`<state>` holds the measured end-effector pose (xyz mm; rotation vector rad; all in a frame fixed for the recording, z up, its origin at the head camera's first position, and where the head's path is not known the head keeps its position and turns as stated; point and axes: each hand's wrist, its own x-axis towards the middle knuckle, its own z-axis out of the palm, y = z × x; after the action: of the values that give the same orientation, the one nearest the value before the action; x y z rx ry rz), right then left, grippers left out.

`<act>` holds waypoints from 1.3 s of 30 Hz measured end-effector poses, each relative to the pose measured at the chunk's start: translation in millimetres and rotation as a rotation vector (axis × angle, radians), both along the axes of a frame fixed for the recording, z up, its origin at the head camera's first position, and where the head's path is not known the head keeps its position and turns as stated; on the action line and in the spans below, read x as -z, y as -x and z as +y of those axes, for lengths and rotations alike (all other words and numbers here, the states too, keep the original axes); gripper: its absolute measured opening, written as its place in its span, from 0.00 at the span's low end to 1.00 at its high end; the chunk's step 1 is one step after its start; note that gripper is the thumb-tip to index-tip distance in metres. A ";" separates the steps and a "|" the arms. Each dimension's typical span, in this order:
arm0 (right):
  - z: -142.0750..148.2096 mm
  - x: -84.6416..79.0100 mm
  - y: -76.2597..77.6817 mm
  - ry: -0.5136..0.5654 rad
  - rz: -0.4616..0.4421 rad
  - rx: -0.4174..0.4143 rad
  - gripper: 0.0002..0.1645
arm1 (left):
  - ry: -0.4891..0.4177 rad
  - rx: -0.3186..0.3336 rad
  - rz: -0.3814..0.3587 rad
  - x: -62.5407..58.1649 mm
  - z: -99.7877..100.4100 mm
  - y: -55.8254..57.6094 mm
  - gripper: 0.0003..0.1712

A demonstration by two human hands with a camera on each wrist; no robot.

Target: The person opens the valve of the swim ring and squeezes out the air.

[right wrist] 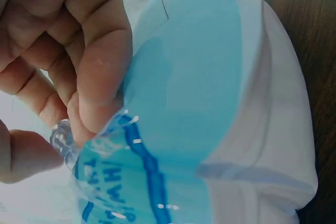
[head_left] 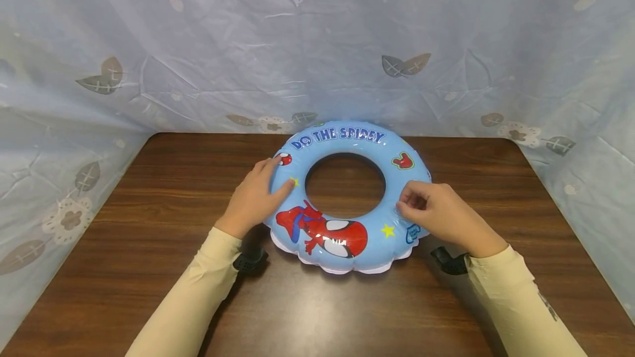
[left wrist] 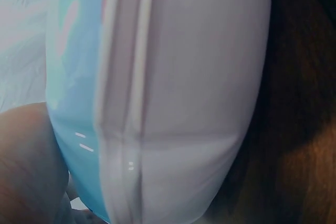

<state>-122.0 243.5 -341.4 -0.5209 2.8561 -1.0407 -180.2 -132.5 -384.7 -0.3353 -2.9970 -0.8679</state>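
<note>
An inflated light-blue swim ring (head_left: pixel 347 241) with a red cartoon figure and lettering lies on the table, its white underside (left wrist: pixel 194 77) showing in the left wrist view. My left hand (head_left: pixel 255 194) rests on the ring's left side, fingers and thumb spread over the top. On the right side, my right hand (head_left: pixel 436 211) pinches the ring's clear air valve (right wrist: pixel 63 141) between thumb and curled fingers. That valve shows in the right wrist view, beside blue printed lettering (right wrist: pixel 113 192); the hand hides it in the head view.
A dark wooden table (head_left: pixel 173 225) carries the ring near its far edge. Pale curtains (head_left: pixel 317 59) with leaf prints hang behind it and at both sides. Black wrist-worn devices (head_left: pixel 250 260) sit under the forearms, close to the tabletop.
</note>
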 end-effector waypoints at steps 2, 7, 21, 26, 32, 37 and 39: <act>1.6 -0.1 0.2 0.019 -0.011 0.016 0.04 | 0.004 0.003 0.002 0.7 0.2 0.4 0.46; 7.2 -0.6 1.9 0.049 -0.027 0.022 0.04 | 0.008 0.004 0.005 1.3 0.0 0.6 0.46; 24.4 5.4 12.2 -0.138 0.105 -0.047 0.29 | 0.013 0.004 -0.001 0.6 -0.9 0.2 0.46; 28.2 11.5 10.1 -0.174 0.037 -0.165 0.35 | 0.017 0.003 0.000 1.5 -0.9 0.5 0.46; 26.0 14.0 7.7 -0.176 -0.055 -0.189 0.47 | 0.023 0.007 0.002 1.3 -0.2 0.5 0.46; 25.3 13.6 8.4 -0.179 -0.088 -0.177 0.52 | 0.034 0.009 -0.007 0.8 0.7 0.4 0.46; 25.2 13.3 9.0 -0.177 -0.097 -0.174 0.52 | 0.037 0.012 -0.013 0.6 1.2 0.2 0.46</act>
<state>-131.0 268.7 -354.7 -0.6702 2.7250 -0.7558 -180.4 -131.3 -385.3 -0.3493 -3.0291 -0.8193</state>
